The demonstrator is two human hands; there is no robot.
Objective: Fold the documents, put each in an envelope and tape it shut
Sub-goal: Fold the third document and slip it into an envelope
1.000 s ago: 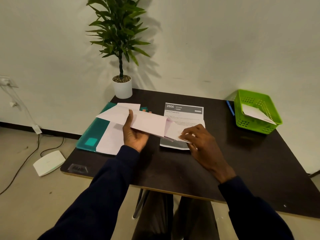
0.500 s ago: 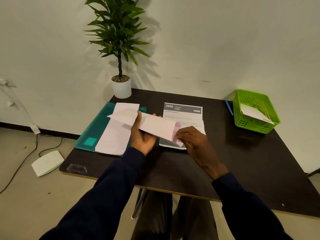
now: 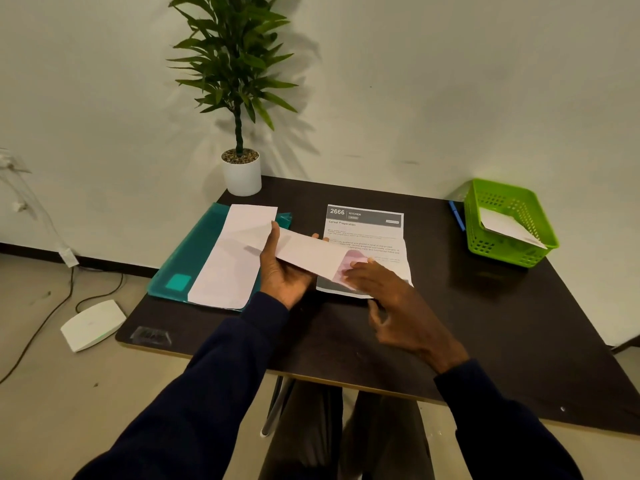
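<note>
My left hand (image 3: 284, 275) grips a long white envelope (image 3: 304, 251) held slanting above the dark table (image 3: 485, 323). Its pinkish flap (image 3: 349, 266) at the right end lies under the fingertips of my right hand (image 3: 398, 306), which press on it. Beneath them a printed document (image 3: 365, 225) headed "2666 Kitchen" lies flat on the table. To the left a teal folder (image 3: 194, 251) carries a stack of white envelopes (image 3: 232, 268).
A green basket (image 3: 485, 244) holding a white envelope (image 3: 509, 228) sits at the right rear, a blue pen (image 3: 456, 214) beside it. A potted plant (image 3: 241, 174) stands at the back left corner. A white box (image 3: 91, 323) and cables lie on the floor at left.
The folded sheet that stuck out of the envelope's right end has gone inside it. My right hand has moved onto the flap, and the envelope has shifted slightly right.
</note>
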